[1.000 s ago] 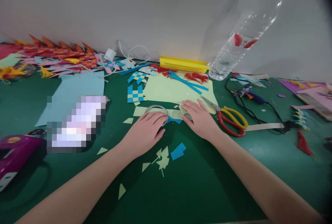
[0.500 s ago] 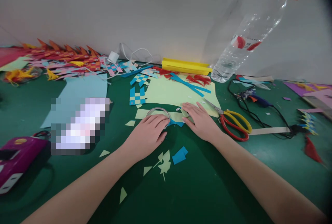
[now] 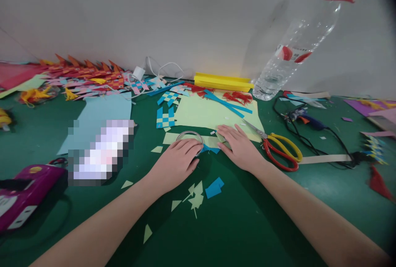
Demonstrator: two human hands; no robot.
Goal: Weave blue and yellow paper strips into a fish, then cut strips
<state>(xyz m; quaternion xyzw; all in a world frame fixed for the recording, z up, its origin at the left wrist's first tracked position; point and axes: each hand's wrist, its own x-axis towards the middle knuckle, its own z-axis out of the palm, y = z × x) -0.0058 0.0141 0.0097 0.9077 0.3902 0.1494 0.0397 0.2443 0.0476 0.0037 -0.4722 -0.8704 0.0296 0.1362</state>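
Observation:
My left hand [image 3: 177,158] curls its fingers over the near side of a thin grey ring [image 3: 189,133] that looks like a roll of clear tape. Its palm hides much of the ring. Across the table from it lies my right hand [image 3: 238,148], fingers stretched out, beside a small piece of pale green paper [image 3: 220,137] partly under the fingers. Between the hands run a pale green paper strip [image 3: 169,137] and some blue paper [image 3: 211,149], both partly covered. Scissors [image 3: 280,147] with red and yellow handles rest right of my right hand, blades partly open.
Behind lie a pale green sheet [image 3: 192,112], a checkered blue piece [image 3: 166,117] and a yellow folded strip [image 3: 222,81]. A plastic bottle [image 3: 286,59] leans at the wall. Left are a blurred-out phone [image 3: 103,151] and a purple box [image 3: 31,188]. Paper scraps [image 3: 196,197] lie in front.
The whole view has shifted slightly, so objects at the left sit a little further right and lower. Both hands keep nearly the same place and pose.

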